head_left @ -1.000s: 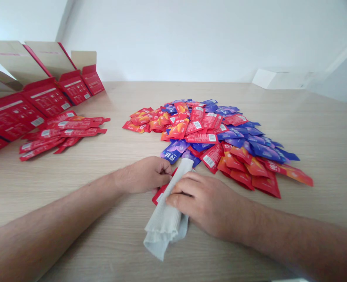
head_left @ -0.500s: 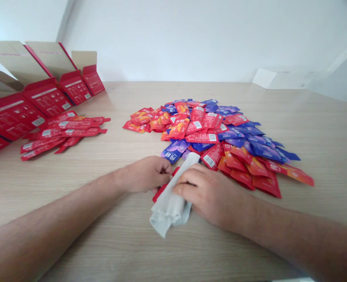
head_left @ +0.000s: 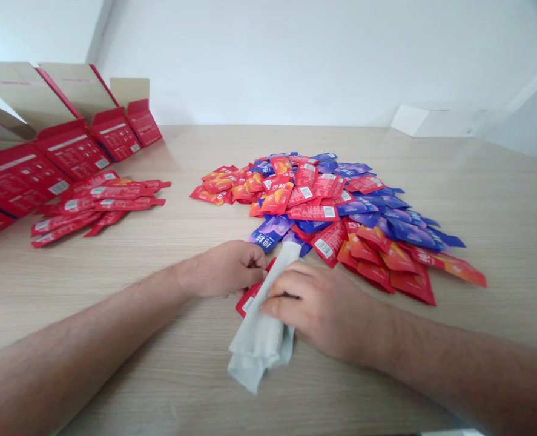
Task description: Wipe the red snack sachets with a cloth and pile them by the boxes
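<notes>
Head view: gripping a folded white cloth (head_left: 260, 339) with the right hand (head_left: 325, 306), pinching it between bent fingers and thumb, and laying it across much of a red packet (head_left: 249, 298) at the table (head_left: 159, 351). Holding the packet's left edge with the left hand (head_left: 232, 267), curling thumb and fingers narrowly; not seeing enough to tell how deep that hold is reaching. Having the packet between both hands, left of the right fingertips, with the left hand nearer to its uncovered strip. Slanting packet and cloth alike away from the body, leaning rightward at the far ends. Running the cloth's far end close to a heap of red and blue packets (head_left: 311, 209), leaving little room forward; having wider room between the forearms, toward the body.
</notes>
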`<state>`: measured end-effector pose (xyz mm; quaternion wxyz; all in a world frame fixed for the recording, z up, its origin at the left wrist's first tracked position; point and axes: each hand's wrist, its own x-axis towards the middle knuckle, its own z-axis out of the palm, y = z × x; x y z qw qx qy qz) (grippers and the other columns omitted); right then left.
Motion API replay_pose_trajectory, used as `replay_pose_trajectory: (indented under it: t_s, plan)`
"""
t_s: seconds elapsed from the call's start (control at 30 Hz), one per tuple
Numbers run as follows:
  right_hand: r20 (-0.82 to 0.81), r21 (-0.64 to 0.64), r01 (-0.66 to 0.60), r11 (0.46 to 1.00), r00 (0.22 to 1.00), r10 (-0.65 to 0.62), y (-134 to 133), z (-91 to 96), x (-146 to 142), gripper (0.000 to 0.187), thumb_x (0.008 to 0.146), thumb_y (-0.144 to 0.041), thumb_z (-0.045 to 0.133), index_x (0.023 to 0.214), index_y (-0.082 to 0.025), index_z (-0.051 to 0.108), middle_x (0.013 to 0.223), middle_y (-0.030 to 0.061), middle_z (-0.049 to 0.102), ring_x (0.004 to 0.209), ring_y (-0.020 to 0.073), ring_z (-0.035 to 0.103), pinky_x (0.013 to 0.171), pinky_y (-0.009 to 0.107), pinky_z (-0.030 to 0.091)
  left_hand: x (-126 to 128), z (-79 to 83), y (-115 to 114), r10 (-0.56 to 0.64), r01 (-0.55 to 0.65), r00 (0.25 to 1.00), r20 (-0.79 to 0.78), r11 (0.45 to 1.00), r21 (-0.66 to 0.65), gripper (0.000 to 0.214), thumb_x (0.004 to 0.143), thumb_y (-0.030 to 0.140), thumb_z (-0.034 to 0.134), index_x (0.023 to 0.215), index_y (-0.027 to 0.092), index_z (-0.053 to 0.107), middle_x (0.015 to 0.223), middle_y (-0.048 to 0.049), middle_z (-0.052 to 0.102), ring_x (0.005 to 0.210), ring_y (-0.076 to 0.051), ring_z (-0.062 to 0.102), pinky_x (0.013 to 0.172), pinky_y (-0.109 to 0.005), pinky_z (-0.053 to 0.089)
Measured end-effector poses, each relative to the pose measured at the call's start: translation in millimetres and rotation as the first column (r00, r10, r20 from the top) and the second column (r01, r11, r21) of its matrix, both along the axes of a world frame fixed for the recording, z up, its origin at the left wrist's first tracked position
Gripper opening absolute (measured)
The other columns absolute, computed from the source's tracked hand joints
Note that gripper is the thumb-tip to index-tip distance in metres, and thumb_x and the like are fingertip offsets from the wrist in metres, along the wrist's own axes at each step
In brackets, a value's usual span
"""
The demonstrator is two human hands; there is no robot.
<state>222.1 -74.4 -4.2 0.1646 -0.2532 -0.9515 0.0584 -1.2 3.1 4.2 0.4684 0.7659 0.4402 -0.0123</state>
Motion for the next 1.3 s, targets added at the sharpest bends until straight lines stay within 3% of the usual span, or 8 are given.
replay_pose_trajectory:
  t_s: [0.13, 0.3, 0.43, 0.63, 0.8, 0.93, 1.13, 1.3]
  plan:
    - [-0.031, -0.012, 0.127, 0.992, 0.991, -0.127, 1.2, -0.4, 0.6, 0.021, 0.100, -0.017, 0.061, 0.117, -0.018, 0.072, 0.106, 0.0087, 0.068, 0.105, 0.0249, 0.058, 0.092, 0.040, 0.051, 0.1, 0.5, -1.1, 0.014, -0.014, 1.000, -0.024, 1.000, -0.013, 0.014, 0.086, 0.036, 0.056, 0.086, 0.023, 0.060, 0.061, 0.0061, 0.059, 0.051, -0.013, 0.059, 0.037, -0.018, 0.041]
    - [-0.004, 0.002, -0.011, 1.000, 1.000, 0.011, -1.0, 0.6, -1.6, 0.019, 0.103, -0.024, 0.058, 0.115, -0.019, 0.072, 0.106, 0.0079, 0.068, 0.103, 0.0240, 0.058, 0.089, 0.039, 0.051, 0.1, 3.3, -0.2, -0.007, 0.007, 1.000, -0.005, 1.000, -0.002, 0.013, 0.086, 0.035, 0.056, 0.084, 0.023, 0.060, 0.061, 0.0065, 0.057, 0.050, -0.011, 0.056, 0.039, -0.017, 0.042]
    - [-0.020, -0.023, 0.135, 0.991, 0.991, -0.135, -0.5, 1.9, 0.4, 0.018, 0.099, -0.016, 0.061, 0.113, -0.018, 0.073, 0.107, 0.0086, 0.068, 0.105, 0.0249, 0.058, 0.093, 0.040, 0.051, 0.2, 3.2, -1.6, 0.017, -0.017, 1.000, -0.018, 1.000, -0.017, 0.012, 0.086, 0.035, 0.056, 0.086, 0.023, 0.060, 0.060, 0.0070, 0.058, 0.049, -0.012, 0.058, 0.037, -0.017, 0.042]
    - [-0.003, -0.005, -0.010, 1.000, 1.000, 0.010, 1.1, 1.6, -1.4, 0.021, 0.104, -0.024, 0.055, 0.114, -0.019, 0.073, 0.107, 0.0077, 0.068, 0.104, 0.0239, 0.058, 0.091, 0.039, 0.051, -0.5, 2.8, 0.5, 0.002, -0.002, 1.000, 0.013, 1.000, -0.015, 0.012, 0.086, 0.035, 0.057, 0.085, 0.023, 0.060, 0.060, 0.0071, 0.057, 0.049, -0.011, 0.057, 0.038, -0.017, 0.041]
    - [-0.031, -0.022, 0.147, 0.989, 0.989, -0.148, 2.8, -1.3, -0.6, 0.023, 0.099, -0.016, 0.060, 0.118, -0.018, 0.072, 0.107, 0.0084, 0.068, 0.104, 0.0252, 0.058, 0.093, 0.041, 0.051, 0.0, 3.6, -1.6, 0.008, -0.009, 1.000, -0.005, 0.999, -0.032, 0.014, 0.086, 0.036, 0.057, 0.085, 0.023, 0.060, 0.061, 0.0059, 0.059, 0.050, -0.012, 0.059, 0.038, -0.017, 0.042]
    - [0.008, -0.009, -0.012, 1.000, 1.000, 0.012, 0.6, 0.8, -1.5, 0.021, 0.104, -0.025, 0.055, 0.116, -0.019, 0.071, 0.108, 0.0072, 0.068, 0.103, 0.0245, 0.058, 0.091, 0.039, 0.050, 0.4, 4.8, 0.2, 0.007, -0.007, 1.000, -0.017, 1.000, -0.018, 0.014, 0.085, 0.036, 0.057, 0.085, 0.022, 0.060, 0.060, 0.0061, 0.057, 0.049, -0.011, 0.056, 0.038, -0.017, 0.042]
    - [-0.018, -0.022, 0.121, 0.992, 0.992, -0.122, 2.8, 0.1, 0.1, 0.019, 0.100, -0.017, 0.059, 0.114, -0.017, 0.072, 0.107, 0.0082, 0.068, 0.103, 0.0251, 0.058, 0.091, 0.040, 0.050, -0.8, 2.0, -0.7, 0.015, -0.015, 1.000, -0.014, 1.000, -0.026, 0.013, 0.085, 0.036, 0.056, 0.086, 0.023, 0.060, 0.061, 0.0057, 0.059, 0.051, -0.013, 0.060, 0.038, -0.018, 0.043]
    - [0.010, 0.000, -0.037, 0.999, 0.999, 0.037, 1.2, 1.2, -1.1, 0.021, 0.104, -0.024, 0.055, 0.116, -0.019, 0.072, 0.107, 0.0071, 0.069, 0.103, 0.0243, 0.059, 0.091, 0.040, 0.050, -1.0, 3.1, 1.0, 0.002, -0.002, 1.000, 0.003, 1.000, -0.022, 0.015, 0.085, 0.037, 0.058, 0.084, 0.022, 0.060, 0.060, 0.0059, 0.056, 0.049, -0.011, 0.056, 0.039, -0.017, 0.041]
